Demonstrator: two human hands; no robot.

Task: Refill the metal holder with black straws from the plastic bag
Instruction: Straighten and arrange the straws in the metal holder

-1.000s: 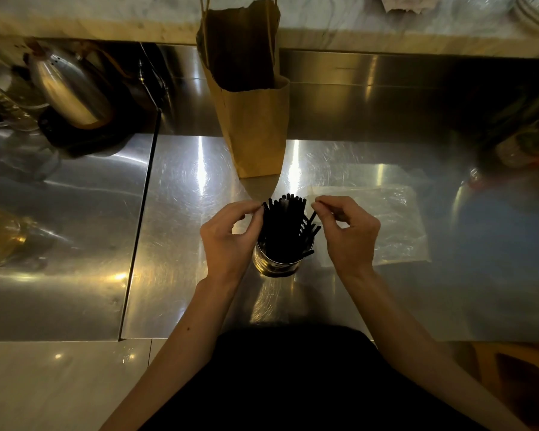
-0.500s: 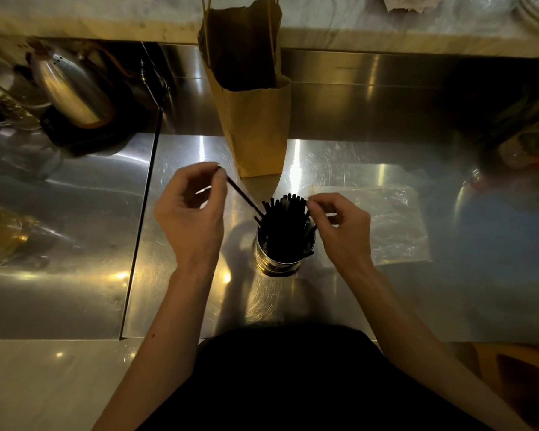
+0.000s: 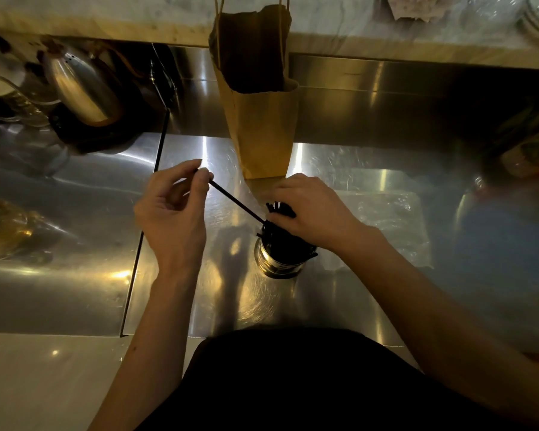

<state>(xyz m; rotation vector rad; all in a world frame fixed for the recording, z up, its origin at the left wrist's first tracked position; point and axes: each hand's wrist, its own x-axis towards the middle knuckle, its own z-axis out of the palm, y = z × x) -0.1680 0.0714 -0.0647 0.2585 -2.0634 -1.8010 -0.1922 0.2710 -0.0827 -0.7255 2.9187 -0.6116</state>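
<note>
A round metal holder (image 3: 277, 265) stands on the steel counter, packed with several black straws (image 3: 281, 209) that stick up out of it. My left hand (image 3: 172, 213) pinches the upper end of a single black straw (image 3: 235, 200), which slants down to the right into the bunch. My right hand (image 3: 311, 209) lies over the top of the bunch with its fingers curled on the straws. A flat clear plastic bag (image 3: 389, 222) rests on the counter just right of the holder, partly under my right forearm.
A tall brown paper bag (image 3: 262, 132) stands right behind the holder. A metal kettle (image 3: 81, 88) on a dark base sits at the back left. Bottles and jars (image 3: 529, 150) crowd the far right. A seam (image 3: 143, 231) splits the counter left of my hands.
My left hand drew one straw up and out to the left and holds it slanted. My right hand moved from the bunch's right side onto its top.
</note>
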